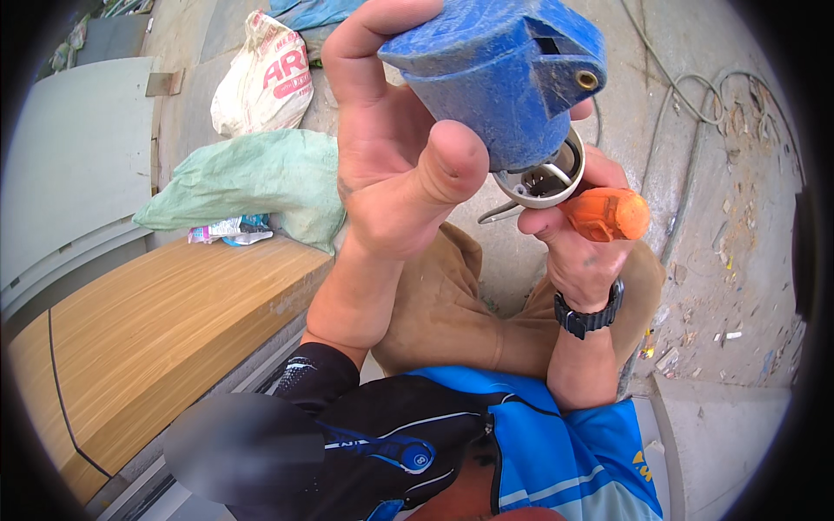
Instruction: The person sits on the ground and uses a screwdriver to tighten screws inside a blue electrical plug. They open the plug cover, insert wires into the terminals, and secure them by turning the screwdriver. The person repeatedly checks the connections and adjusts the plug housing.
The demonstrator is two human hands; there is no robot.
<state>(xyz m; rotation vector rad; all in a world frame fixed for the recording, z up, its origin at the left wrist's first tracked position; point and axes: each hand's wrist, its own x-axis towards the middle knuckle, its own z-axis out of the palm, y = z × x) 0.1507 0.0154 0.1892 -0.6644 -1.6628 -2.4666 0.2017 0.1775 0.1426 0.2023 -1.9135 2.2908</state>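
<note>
High in front of me, my left hand (395, 174) grips a scuffed blue plastic industrial socket (495, 100). A hinge lug with a brass-coloured eyelet sticks out from its right side. Just below the blue body is a round white end piece (549, 198), with a pale wire and dark parts inside its opening. A grey cable (499, 213) end shows beside it. My right hand (586, 247), with a black watch at the wrist, is closed around an orange screwdriver handle (612, 214) and against the white piece. The screwdriver's shaft is hidden.
A wood-grain bench (174, 317) runs along my left, with a green woven sack (252, 187) at its far end. Beyond lies a white printed sack (265, 78). Grey cable (721, 95) loops over the concrete floor at the right, among scattered litter.
</note>
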